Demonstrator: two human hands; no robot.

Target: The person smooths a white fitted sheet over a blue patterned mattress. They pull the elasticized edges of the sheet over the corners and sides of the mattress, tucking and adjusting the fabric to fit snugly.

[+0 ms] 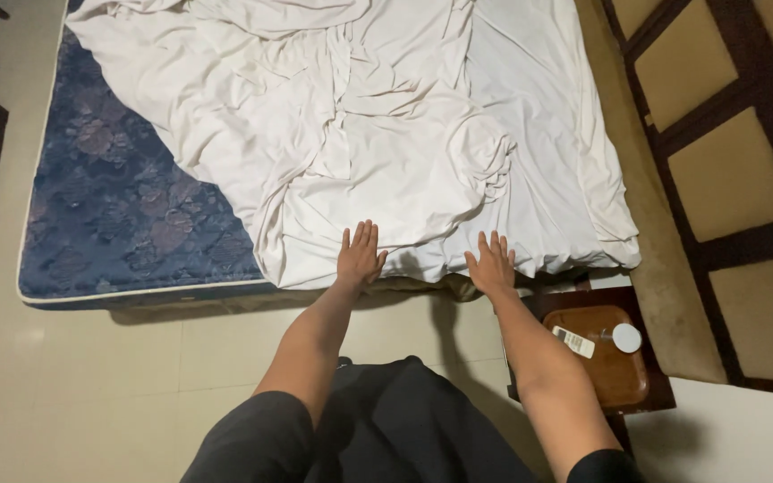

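Bedroom: both hands' fingers (pixel 361 236) spread flat on rumpled white sheet (pixel 386 134).

dim warm light, soft shadows, sharp

A pale tiled floor (pixel 91 385) is seen under soft, even light. A blue floral mattress (pixel 118 206) is laid low upon it. A dark wooden bedside table (pixel 601 358) is set at the right, and a padded wall (pixel 726 170) of tan panels is framed in dark wood.
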